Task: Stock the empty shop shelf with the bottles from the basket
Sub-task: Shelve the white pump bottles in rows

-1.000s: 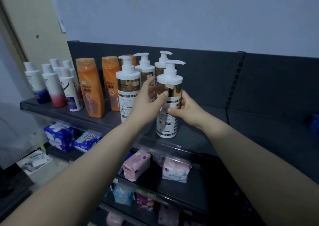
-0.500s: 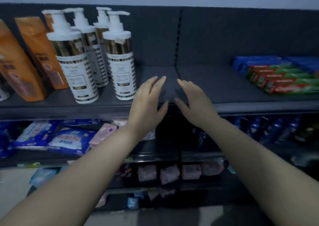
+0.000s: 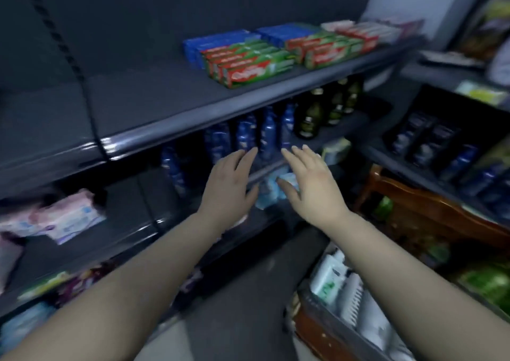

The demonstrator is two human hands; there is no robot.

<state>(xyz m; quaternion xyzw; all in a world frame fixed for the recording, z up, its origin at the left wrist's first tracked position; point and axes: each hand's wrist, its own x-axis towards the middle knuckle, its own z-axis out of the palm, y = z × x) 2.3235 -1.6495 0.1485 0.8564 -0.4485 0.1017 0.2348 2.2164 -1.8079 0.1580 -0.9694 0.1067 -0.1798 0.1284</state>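
My left hand (image 3: pixel 230 184) and my right hand (image 3: pixel 310 182) hover side by side with fingers spread, holding nothing, in front of the lower shelves. The dark top shelf (image 3: pixel 143 107) has a bare stretch on its left. At the lower right, partly behind my right forearm, sits the basket (image 3: pixel 317 316) with white bottles (image 3: pixel 328 278) lying in it. The pump bottles on the shelf are out of view.
Red-and-green toothpaste boxes (image 3: pixel 248 62) and blue boxes fill the right of the top shelf. Blue bottles (image 3: pixel 245 137) and dark green bottles (image 3: pixel 311 118) stand on the shelf below. Pink packs (image 3: pixel 66 220) lie lower left. A wooden chair (image 3: pixel 430 209) stands right.
My view has swung right and down, away from the pump bottles. Both hands let go of the pump bottle and have dropped below the top shelf, still spread and holding nothing. The basket has come into view.
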